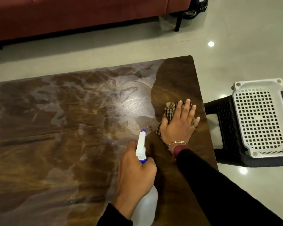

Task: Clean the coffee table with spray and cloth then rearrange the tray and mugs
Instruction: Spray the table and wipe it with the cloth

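The brown wooden coffee table (pixel 55 144) fills the left and middle of the head view, its top streaked with wet film. My right hand (pixel 178 123) presses flat, fingers spread, on a checked brown cloth (pixel 169 108) near the table's right edge. My left hand (pixel 136 175) grips a white spray bottle (pixel 141 144) with a blue-tipped nozzle, held over the table near its front, nozzle pointing away from me. A white perforated plastic tray (pixel 260 116) lies on a dark stool (pixel 227 128) to the right of the table. No mugs are in view.
A red-brown sofa (pixel 72 17) runs along the far side, with a strip of pale tiled floor (pixel 235 46) between it and the table. A black bag (pixel 194 8) sits by the sofa's right leg.
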Demonstrator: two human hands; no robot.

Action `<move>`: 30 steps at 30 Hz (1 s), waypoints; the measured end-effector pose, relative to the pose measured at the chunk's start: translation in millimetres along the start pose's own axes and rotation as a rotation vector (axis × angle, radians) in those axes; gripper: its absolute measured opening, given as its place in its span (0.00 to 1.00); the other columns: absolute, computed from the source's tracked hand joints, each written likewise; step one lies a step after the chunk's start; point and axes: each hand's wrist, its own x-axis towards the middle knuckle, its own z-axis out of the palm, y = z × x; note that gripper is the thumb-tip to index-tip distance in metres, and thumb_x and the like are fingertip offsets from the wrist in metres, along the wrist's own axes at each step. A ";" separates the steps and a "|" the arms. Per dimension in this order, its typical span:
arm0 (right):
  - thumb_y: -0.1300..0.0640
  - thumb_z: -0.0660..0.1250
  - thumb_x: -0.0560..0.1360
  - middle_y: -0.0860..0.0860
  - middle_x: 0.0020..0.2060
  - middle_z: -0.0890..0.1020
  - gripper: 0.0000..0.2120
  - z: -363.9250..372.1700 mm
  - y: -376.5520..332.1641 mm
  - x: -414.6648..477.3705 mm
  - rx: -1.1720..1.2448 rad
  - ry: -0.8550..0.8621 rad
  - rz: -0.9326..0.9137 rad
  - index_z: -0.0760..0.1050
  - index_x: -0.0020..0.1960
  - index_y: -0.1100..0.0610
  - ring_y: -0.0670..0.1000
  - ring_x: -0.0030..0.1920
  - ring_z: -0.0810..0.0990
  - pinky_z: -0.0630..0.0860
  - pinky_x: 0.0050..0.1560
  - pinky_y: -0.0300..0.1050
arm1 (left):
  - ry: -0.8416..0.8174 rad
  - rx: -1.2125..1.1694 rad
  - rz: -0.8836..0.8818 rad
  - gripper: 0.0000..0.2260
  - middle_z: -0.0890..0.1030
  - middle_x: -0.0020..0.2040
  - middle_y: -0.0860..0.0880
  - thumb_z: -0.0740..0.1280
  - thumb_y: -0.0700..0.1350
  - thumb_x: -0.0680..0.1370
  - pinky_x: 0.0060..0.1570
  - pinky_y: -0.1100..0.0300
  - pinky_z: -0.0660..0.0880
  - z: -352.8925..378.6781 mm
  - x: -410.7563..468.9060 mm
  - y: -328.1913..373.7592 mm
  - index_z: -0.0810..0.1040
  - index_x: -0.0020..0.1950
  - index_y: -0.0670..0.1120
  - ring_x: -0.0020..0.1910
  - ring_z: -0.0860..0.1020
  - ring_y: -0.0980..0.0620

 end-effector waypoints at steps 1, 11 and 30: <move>0.42 0.57 0.73 0.57 0.84 0.53 0.41 4.2 -14.3 -0.5 0.001 -0.011 -0.040 0.56 0.83 0.55 0.63 0.83 0.50 0.49 0.79 0.71 | 0.020 -0.019 0.001 0.06 0.70 0.33 0.47 0.66 0.36 0.71 0.26 0.67 0.66 -2.6 4.9 2.8 0.72 0.44 0.45 0.27 0.68 0.56; 0.41 0.57 0.74 0.55 0.84 0.55 0.40 13.6 -1.4 -35.2 -0.071 -0.125 -0.325 0.58 0.83 0.54 0.60 0.83 0.53 0.52 0.77 0.71 | 0.009 -0.007 0.052 0.13 0.69 0.32 0.52 0.64 0.36 0.71 0.28 0.71 0.67 -21.1 57.5 18.1 0.74 0.52 0.50 0.27 0.69 0.58; 0.40 0.51 0.74 0.56 0.84 0.51 0.41 -5.5 -63.9 131.8 -0.048 -0.035 -0.033 0.54 0.84 0.55 0.62 0.83 0.50 0.50 0.78 0.72 | -0.033 -0.026 0.165 0.07 0.74 0.39 0.47 0.66 0.38 0.71 0.31 0.65 0.67 -60.9 108.9 39.0 0.71 0.44 0.48 0.35 0.73 0.51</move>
